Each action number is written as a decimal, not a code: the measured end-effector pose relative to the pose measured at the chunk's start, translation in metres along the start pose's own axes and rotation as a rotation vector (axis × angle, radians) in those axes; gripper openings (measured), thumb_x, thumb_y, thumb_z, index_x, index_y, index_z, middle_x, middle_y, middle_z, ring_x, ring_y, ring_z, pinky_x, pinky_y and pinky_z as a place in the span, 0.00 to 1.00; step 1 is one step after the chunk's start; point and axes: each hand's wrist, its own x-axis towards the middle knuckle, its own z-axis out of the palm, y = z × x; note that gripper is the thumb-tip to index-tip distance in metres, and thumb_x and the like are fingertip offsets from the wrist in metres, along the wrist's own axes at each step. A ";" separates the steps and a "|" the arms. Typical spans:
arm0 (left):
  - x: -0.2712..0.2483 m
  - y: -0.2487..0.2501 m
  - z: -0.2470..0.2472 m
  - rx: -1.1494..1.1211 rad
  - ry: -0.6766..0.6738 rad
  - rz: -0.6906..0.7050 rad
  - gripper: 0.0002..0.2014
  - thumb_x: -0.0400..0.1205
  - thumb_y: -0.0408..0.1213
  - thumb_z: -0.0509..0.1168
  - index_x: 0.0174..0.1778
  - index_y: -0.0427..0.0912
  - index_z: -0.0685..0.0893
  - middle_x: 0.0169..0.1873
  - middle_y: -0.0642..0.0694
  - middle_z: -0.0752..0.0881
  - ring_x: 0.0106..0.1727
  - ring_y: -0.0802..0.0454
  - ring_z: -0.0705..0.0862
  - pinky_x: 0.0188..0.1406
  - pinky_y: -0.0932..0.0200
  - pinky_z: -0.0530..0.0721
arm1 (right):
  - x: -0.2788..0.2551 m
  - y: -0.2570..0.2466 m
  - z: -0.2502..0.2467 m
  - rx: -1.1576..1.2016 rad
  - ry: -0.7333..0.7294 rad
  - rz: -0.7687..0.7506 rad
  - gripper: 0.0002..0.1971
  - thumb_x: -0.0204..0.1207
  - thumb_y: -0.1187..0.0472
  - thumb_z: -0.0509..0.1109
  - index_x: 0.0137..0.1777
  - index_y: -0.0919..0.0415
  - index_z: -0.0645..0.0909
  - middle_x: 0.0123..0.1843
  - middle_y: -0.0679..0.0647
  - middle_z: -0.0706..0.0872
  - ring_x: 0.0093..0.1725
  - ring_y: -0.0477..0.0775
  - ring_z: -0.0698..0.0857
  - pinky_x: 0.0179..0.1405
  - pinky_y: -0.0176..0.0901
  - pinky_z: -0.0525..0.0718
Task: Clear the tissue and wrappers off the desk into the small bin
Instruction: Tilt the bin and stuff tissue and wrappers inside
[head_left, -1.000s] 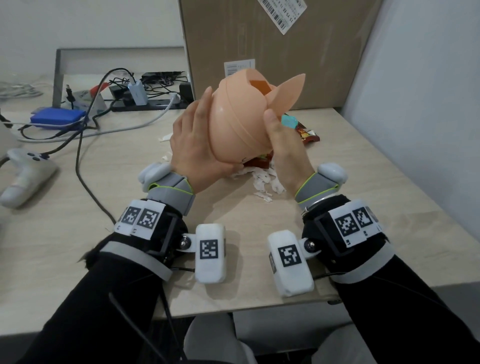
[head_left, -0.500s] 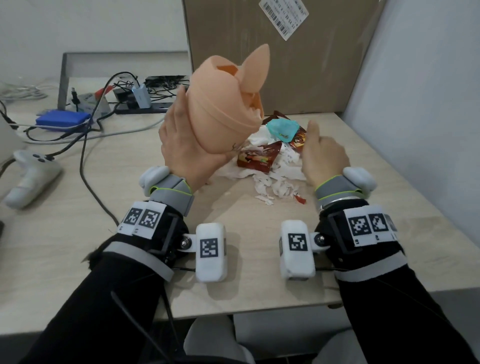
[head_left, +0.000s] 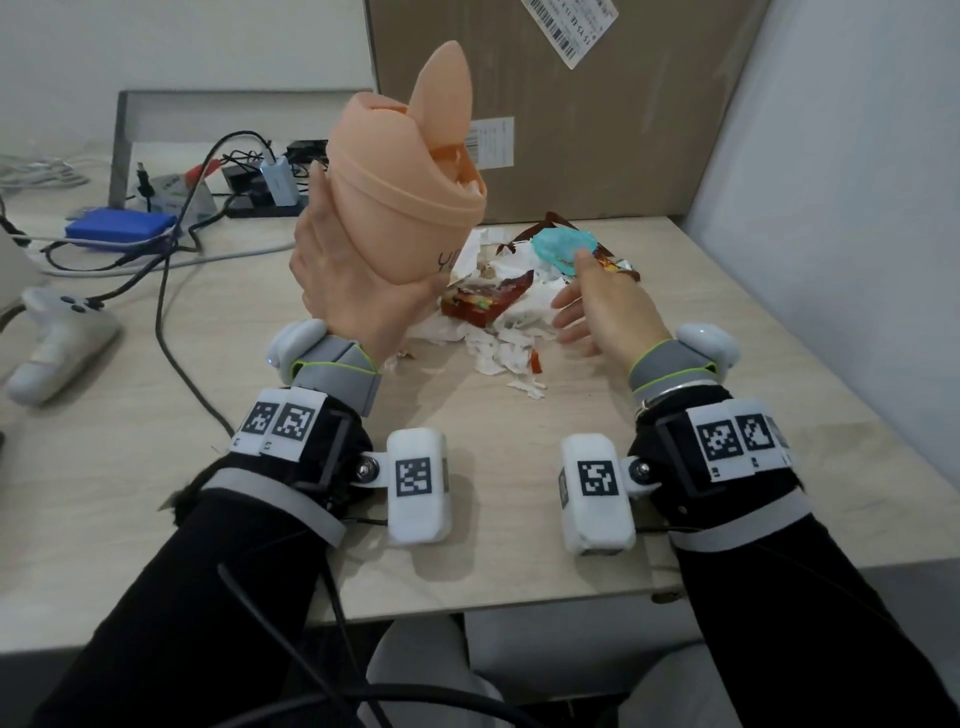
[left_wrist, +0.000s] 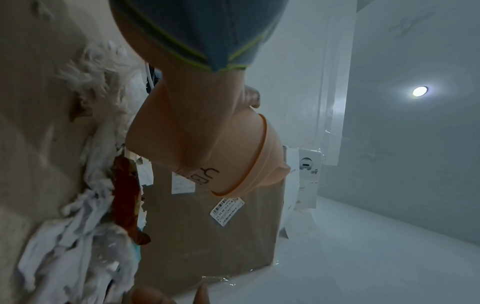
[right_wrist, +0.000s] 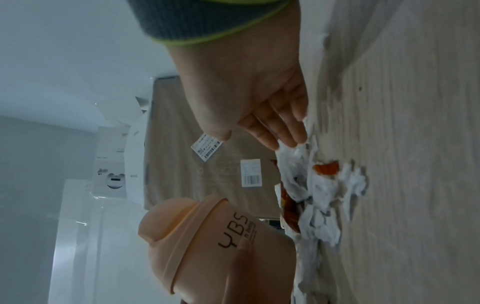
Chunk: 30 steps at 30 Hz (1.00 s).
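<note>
My left hand (head_left: 358, 280) grips the small peach bin (head_left: 400, 182) round its base and holds it up above the desk, tilted to the right, its swing lid (head_left: 441, 98) standing up. The bin (left_wrist: 207, 148) (right_wrist: 207, 251) shows in both wrist views. On the desk (head_left: 519, 467) lies a heap of torn white tissue (head_left: 498, 338) (right_wrist: 324, 195) with a red wrapper (head_left: 483, 304), a dark wrapper and a teal wrapper (head_left: 563, 247). My right hand (head_left: 597, 306) (right_wrist: 275, 127) is open, fingers straight, its fingertips at the right edge of the tissue heap.
A big cardboard box (head_left: 545, 104) stands behind the heap. A grey wall (head_left: 831, 208) closes the right side. Left of the bin lie black cables (head_left: 171, 291), a blue box (head_left: 119, 228), a power strip and a white game controller (head_left: 57, 338).
My right hand let go of the bin and dropped to the tissue heap. My left hand alone lifted the bin up and to the left, turning it more upright.
</note>
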 end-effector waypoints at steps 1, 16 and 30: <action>0.000 0.001 -0.001 -0.001 0.002 -0.006 0.63 0.59 0.49 0.83 0.85 0.47 0.51 0.78 0.43 0.66 0.79 0.39 0.64 0.74 0.46 0.64 | 0.000 0.000 -0.004 -0.023 0.050 -0.025 0.29 0.84 0.42 0.47 0.39 0.62 0.82 0.39 0.59 0.89 0.37 0.58 0.88 0.32 0.42 0.78; 0.007 -0.005 -0.005 -0.012 0.025 -0.094 0.64 0.58 0.52 0.82 0.85 0.50 0.50 0.77 0.44 0.66 0.78 0.38 0.65 0.74 0.43 0.67 | -0.011 0.006 0.017 0.106 -0.335 -0.211 0.17 0.82 0.49 0.62 0.39 0.59 0.83 0.37 0.55 0.87 0.31 0.48 0.82 0.28 0.38 0.76; 0.006 -0.008 -0.002 0.037 0.012 -0.013 0.64 0.58 0.51 0.84 0.85 0.47 0.51 0.78 0.44 0.66 0.78 0.41 0.65 0.74 0.49 0.63 | 0.018 0.011 0.055 -0.882 -0.254 -0.519 0.27 0.78 0.40 0.61 0.77 0.42 0.65 0.79 0.52 0.68 0.74 0.63 0.70 0.68 0.57 0.71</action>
